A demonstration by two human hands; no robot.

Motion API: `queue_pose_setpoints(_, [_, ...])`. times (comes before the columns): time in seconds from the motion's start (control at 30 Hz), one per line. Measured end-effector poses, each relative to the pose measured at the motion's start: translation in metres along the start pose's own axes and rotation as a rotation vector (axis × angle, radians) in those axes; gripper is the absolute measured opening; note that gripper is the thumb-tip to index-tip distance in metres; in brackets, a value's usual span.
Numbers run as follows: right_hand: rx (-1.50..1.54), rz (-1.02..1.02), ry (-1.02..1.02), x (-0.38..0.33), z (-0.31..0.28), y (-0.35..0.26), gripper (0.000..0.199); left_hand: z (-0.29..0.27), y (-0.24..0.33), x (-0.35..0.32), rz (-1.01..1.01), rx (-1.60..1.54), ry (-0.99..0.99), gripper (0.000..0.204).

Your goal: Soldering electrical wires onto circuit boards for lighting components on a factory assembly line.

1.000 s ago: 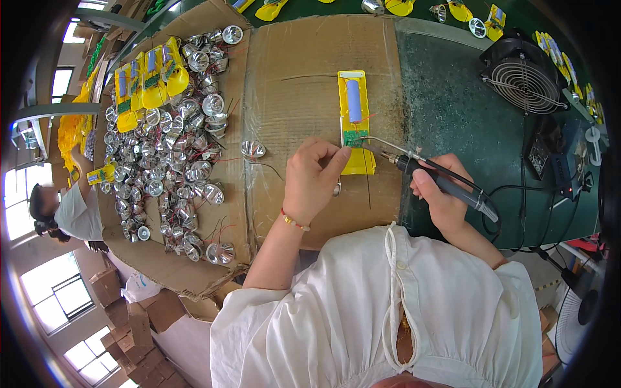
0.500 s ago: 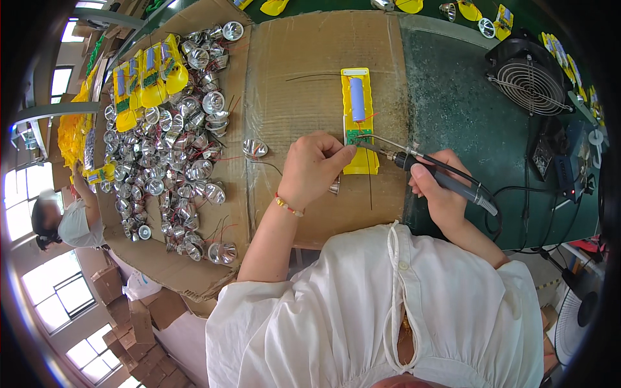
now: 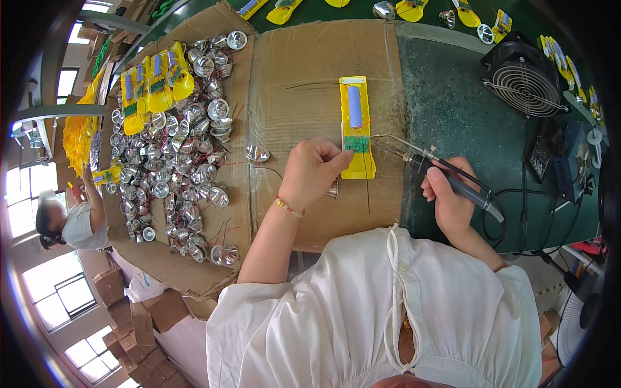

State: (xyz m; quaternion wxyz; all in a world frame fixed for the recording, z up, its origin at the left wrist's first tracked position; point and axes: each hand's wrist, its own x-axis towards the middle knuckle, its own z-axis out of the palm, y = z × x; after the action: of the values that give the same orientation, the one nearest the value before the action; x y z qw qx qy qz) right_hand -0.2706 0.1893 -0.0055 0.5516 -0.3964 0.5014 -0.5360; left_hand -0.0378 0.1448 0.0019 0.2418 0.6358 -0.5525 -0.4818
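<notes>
A yellow plastic housing (image 3: 365,169) lies upright in front of me, with a blue cylindrical battery (image 3: 355,107) and a small green circuit board (image 3: 356,143) in it. At the board's left edge my left hand (image 3: 315,168) has thumb and forefinger pinched together; what they hold is hidden. A silver reflector cup (image 3: 333,189) peeks out beneath that hand. My right hand (image 3: 451,194) grips a soldering iron (image 3: 456,186) with a thin metal feed tube (image 3: 396,140) beside it. The iron's tip is just right of the board, and the tube's end is close to the board's edge.
Left, a cardboard tray (image 3: 207,284) holds many reflector cups and several yellow housings (image 3: 158,97). One loose reflector cup (image 3: 257,153) lies on the cardboard mat (image 3: 297,58). A black fan (image 3: 521,81) and a soldering station (image 3: 569,178) with cables stand right. Another person (image 3: 81,223) is far left.
The soldering iron has drawn back to the right, its tip leaving the board. My left hand keeps its pinch at the board. The whole view has shifted slightly.
</notes>
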Motion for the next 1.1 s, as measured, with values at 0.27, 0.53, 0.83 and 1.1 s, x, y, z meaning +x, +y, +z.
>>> queue_pose_setpoints(0.27, [-0.107, -0.047, -0.088, 0.004, 0.013, 0.004, 0.014, 0.000, 0.005, -0.001, -0.068, -0.077, -0.026, 0.027])
queue_pose_setpoints(0.53, [-0.095, -0.073, -0.066, 0.001, 0.010, 0.005, 0.013, 0.000, 0.007, -0.001, -0.078, -0.094, -0.043, 0.026])
queue_pose_setpoints(0.83, [-0.042, -0.096, 0.048, -0.003, -0.013, 0.000, 0.013, 0.000, 0.004, 0.000, -0.077, -0.052, -0.031, 0.028])
queue_pose_setpoints(1.1, [-0.016, -0.059, 0.070, 0.002, -0.026, 0.004, 0.015, -0.002, 0.013, -0.005, -0.129, 0.045, -0.023, 0.026])
